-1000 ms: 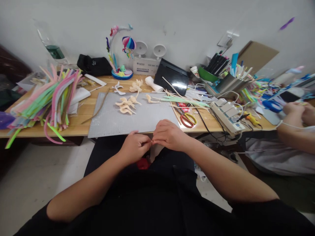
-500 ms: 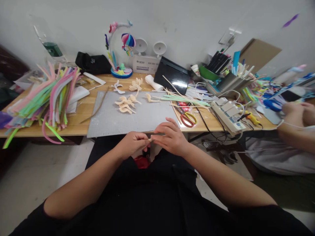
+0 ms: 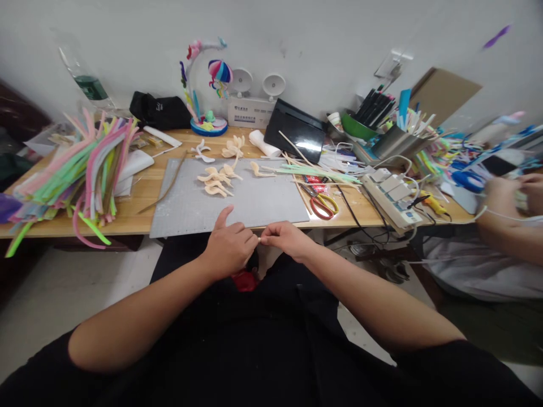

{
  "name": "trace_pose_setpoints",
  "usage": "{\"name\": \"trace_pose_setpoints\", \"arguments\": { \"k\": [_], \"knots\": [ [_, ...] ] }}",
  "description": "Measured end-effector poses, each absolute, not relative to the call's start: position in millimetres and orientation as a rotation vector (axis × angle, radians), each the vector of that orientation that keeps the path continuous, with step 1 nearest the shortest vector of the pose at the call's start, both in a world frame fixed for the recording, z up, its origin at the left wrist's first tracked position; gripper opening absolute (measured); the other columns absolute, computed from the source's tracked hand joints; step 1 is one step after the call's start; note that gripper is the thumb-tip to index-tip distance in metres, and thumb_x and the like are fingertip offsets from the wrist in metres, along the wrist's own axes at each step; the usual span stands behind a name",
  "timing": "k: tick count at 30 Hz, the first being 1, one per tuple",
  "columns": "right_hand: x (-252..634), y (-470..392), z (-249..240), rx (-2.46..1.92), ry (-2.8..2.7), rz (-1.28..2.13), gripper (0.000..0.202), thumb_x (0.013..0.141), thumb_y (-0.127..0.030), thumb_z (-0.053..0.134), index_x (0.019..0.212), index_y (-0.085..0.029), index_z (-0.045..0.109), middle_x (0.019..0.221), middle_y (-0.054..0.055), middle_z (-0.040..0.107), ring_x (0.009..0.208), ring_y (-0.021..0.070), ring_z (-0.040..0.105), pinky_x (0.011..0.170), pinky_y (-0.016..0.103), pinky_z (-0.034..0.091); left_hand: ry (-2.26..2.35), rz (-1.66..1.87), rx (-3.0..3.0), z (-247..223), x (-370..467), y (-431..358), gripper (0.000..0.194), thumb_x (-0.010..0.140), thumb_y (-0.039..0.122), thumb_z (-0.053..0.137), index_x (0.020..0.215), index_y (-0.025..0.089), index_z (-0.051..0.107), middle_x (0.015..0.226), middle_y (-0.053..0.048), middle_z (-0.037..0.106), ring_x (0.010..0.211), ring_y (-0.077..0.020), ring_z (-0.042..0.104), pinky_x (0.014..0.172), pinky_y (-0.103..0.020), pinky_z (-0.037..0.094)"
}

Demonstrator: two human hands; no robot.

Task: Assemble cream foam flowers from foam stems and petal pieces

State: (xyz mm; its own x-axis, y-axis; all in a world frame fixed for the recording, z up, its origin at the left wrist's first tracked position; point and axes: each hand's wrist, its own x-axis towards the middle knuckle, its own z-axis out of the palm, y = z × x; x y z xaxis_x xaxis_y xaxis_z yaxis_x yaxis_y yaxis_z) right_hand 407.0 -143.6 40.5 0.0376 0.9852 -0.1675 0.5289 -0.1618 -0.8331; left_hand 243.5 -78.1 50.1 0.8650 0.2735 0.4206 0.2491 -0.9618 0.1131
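Observation:
Just off the table's front edge, above my lap, my left hand (image 3: pixel 231 249) is closed with its thumb sticking up. My right hand (image 3: pixel 287 239) meets it in a pinch. Between their fingertips shows a short end of a cream pipe cleaner (image 3: pixel 259 240); the rest of it is hidden in the fingers. Beyond my hands lies a grey cutting mat (image 3: pixel 267 206). On it are several curled cream pipe-cleaner petals (image 3: pixel 215 183), a single petal piece (image 3: pixel 257 168) to their right, and a petal cluster (image 3: pixel 233 147) behind them.
A large bundle of coloured pipe cleaners (image 3: pixel 80 169) fills the table's left. Right of the mat are scissors (image 3: pixel 323 206), green pipe cleaners (image 3: pixel 314 171), a power strip (image 3: pixel 390 195) with cables and a yellow glue gun (image 3: pixel 435 206). Another person's hands (image 3: pixel 509 198) are at far right.
My right hand's fingers have gone from spread to a pinch on the pipe cleaner. My left hand has turned, its thumb now raised. The petals on the mat have stayed put.

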Motion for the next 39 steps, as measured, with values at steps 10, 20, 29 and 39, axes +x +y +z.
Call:
{"name": "trace_pose_setpoints", "arguments": {
  "k": [10,20,29,39],
  "knots": [
    [420,-155,56,-1.460,-2.270,-0.268,0.017,0.077,-0.029,0.054,0.092,-0.026,0.059,0.099,0.001,0.061,0.101,0.0189,0.046,0.099,0.047,0.013,0.644,0.185,1.896,46,246,-63,0.020,0.073,0.027,0.046,0.063,0.015,0.058,0.053,0.002,0.056,0.049,-0.0085,0.047,0.055,-0.023,0.038],
    [405,-146,45,-1.585,-1.658,0.609,0.014,0.074,-0.029,0.054,0.069,-0.019,0.062,0.072,0.002,0.064,0.075,0.0142,0.054,0.081,0.036,0.037,0.561,0.510,2.559,46,240,-72,0.022,0.078,0.026,0.043,0.067,0.018,0.060,0.064,0.000,0.061,0.064,-0.0126,0.053,0.087,-0.044,0.032],
    [404,-157,34,-1.595,-1.745,0.194,0.014,0.075,-0.029,0.054,0.084,-0.021,0.060,0.089,0.004,0.062,0.090,0.0173,0.052,0.090,0.042,0.033,0.619,0.485,2.496,39,240,-67,0.020,0.076,0.025,0.044,0.065,0.019,0.060,0.062,0.002,0.062,0.063,-0.0122,0.054,0.093,-0.048,0.024],
    [413,-151,52,-1.458,-2.121,-0.007,0.010,0.078,-0.023,0.052,0.074,-0.023,0.062,0.079,-0.003,0.065,0.076,0.0115,0.055,0.091,0.038,0.028,0.590,0.179,1.834,51,239,-71,0.023,0.074,0.034,0.047,0.064,0.016,0.058,0.055,0.001,0.057,0.049,-0.0078,0.044,0.054,-0.022,0.036]
  ]
}}
